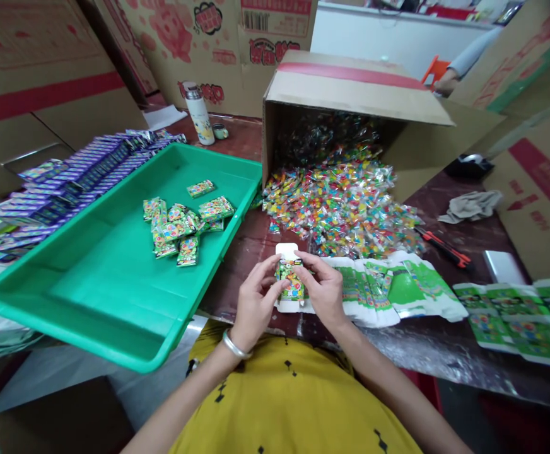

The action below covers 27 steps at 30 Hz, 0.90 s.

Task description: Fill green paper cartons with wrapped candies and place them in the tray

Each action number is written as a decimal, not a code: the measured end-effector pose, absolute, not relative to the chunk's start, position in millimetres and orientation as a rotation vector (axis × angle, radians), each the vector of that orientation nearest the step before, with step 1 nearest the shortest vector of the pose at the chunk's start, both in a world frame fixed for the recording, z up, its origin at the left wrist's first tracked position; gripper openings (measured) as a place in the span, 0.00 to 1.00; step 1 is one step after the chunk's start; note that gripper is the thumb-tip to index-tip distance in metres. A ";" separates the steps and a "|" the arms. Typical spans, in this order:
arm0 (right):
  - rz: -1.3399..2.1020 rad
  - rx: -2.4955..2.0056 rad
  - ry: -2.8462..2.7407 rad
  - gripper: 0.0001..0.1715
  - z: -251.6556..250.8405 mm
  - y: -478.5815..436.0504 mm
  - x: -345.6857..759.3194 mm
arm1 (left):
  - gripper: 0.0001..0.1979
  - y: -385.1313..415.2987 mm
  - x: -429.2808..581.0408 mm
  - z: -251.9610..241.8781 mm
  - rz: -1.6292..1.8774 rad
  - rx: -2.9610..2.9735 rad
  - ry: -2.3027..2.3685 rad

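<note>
A small green printed candy box [290, 277] is held upright between both hands, its white flap standing up at the top and another white flap at the bottom. My left hand [258, 293] grips its left side with thumb across the front. On the opposite side, my right hand [321, 287] pinches it with thumb and fingers. Flat unfolded green cartons [398, 287] lie just right of my right hand. Beyond the hands, many clear bags of colourful candies [341, 208] spill from a cardboard box [360, 88] lying on its side.
At left, a green tray [90, 277] holds several filled boxes [175, 227]. Purple packs [81, 173] are stacked behind it. A bottle [198, 116], a red-black cutter [445, 248], a cloth [471, 206] and more flat cartons [521, 321] lie around. Another person's arm [468, 60] shows at back right.
</note>
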State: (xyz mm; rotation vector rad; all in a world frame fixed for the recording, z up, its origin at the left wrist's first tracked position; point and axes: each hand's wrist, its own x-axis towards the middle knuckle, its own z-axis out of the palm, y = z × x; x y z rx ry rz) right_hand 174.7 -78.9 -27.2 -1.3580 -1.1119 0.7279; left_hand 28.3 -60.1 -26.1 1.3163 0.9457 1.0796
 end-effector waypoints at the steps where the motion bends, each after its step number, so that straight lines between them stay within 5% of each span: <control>1: 0.737 -1.368 -1.118 0.14 -27.6 -78.7 175.2 | 0.25 -58.6 26.6 -24.3 1.023 1.318 0.920; 14: 0.750 -1.244 -1.231 0.03 -13.1 -71.2 183.6 | 0.13 -57.6 24.7 -16.9 1.009 1.324 0.854; 27: 1.161 -1.303 -1.301 0.13 5.8 -53.9 203.0 | 0.16 -59.5 23.2 -16.3 1.054 1.271 0.867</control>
